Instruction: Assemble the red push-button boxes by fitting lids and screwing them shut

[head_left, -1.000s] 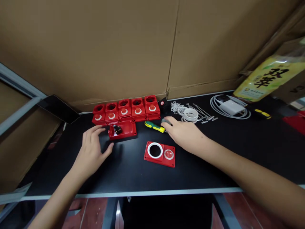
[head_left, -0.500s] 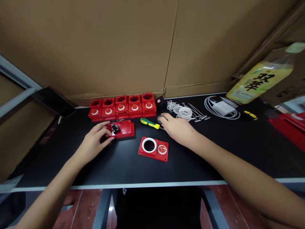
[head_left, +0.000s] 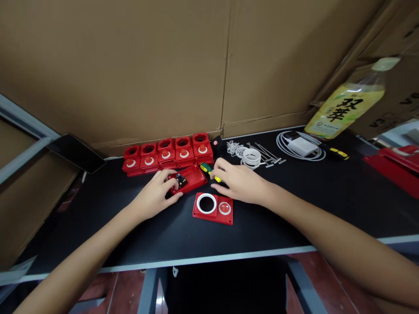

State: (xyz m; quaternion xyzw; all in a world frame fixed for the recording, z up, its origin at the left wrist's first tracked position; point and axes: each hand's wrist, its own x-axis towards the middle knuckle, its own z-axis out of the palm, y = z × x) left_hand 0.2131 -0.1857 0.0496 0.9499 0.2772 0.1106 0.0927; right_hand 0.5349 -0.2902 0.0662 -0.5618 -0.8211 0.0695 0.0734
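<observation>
My left hand (head_left: 156, 194) grips the left end of a shallow red plastic housing (head_left: 194, 178), with its thumb on the near edge. A small black part (head_left: 181, 179) sits inside it by my fingers. The thumb and fingers of my right hand (head_left: 240, 181) curve around the yellow lower end of a green and yellow screwdriver (head_left: 206, 168), whose shaft is mostly hidden. Its green end lies close to the housing's right end. In front of both hands, a red cover (head_left: 213, 213) with a white-ringed hole and a clear round piece lies flat on the table.
Several red units (head_left: 164, 153) stand in a row at the back. White rings (head_left: 251, 158), small white parts (head_left: 235, 147) and thin rods (head_left: 268, 155) lie to the right. Beyond are a cabled charger (head_left: 301, 146), a drink bottle (head_left: 347, 104) and another red piece (head_left: 397, 163). A phone (head_left: 77, 152) leans at left.
My left hand has moved right with the red housing, which is now tilted and near the screwdriver. My right hand has come closer, its fingers now around the screwdriver, which has turned and shifted right.
</observation>
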